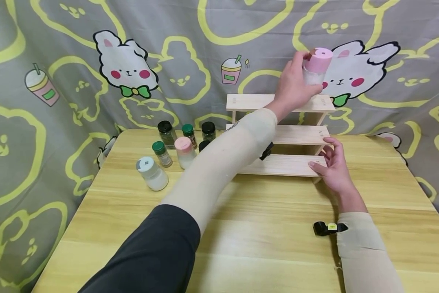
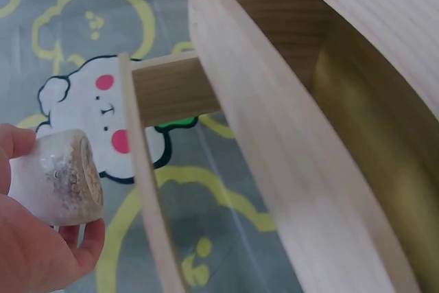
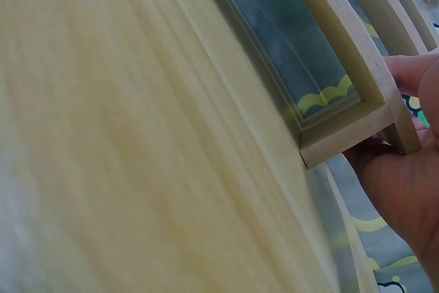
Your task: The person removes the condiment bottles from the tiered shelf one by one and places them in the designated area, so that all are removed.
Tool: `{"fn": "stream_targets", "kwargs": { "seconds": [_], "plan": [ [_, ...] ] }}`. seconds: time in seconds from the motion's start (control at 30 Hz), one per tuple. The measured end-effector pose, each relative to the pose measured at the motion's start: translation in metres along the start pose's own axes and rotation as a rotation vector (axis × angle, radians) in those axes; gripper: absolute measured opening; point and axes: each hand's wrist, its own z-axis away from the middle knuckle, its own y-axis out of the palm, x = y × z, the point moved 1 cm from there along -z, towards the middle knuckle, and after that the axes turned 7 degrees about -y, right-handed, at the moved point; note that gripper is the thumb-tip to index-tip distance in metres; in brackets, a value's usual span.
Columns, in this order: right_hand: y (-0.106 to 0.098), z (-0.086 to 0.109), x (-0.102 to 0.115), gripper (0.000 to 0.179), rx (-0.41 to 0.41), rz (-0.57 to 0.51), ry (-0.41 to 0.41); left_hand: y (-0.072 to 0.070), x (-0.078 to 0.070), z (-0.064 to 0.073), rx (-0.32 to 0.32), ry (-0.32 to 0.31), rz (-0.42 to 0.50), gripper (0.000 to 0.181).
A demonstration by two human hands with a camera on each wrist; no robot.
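My left hand (image 1: pixel 294 83) grips a clear jar with a pink lid (image 1: pixel 317 64), held over the right end of the top tier of a three-tier wooden shelf (image 1: pixel 278 164). Through the glass, pale grainy contents show at the jar's base (image 2: pixel 74 178) in the left wrist view. My right hand (image 1: pixel 336 171) holds the right end of the shelf, with its thumb on the lowest tier and fingers around the side. The right wrist view shows this hand (image 3: pixel 401 183) at the shelf's end frame (image 3: pixel 350 132). My left forearm hides part of the shelf's left side.
Left of the shelf stand several seasoning jars: a white-lidded jar (image 1: pixel 153 174), a pink-lidded jar (image 1: pixel 185 151), a green-lidded bottle (image 1: pixel 162 154) and a black-lidded jar (image 1: pixel 167 134). A patterned curtain (image 1: pixel 190 93) hangs behind the wooden table (image 1: pixel 271 236).
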Motion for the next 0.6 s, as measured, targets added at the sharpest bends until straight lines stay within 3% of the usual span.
{"fn": "stream_targets", "kwargs": {
  "seconds": [0.6],
  "plan": [
    [0.002,0.001,0.002,0.086,0.0,-0.022,0.008,-0.053,0.001,0.021,-0.012,0.062,0.093,0.083]
  ]
}}
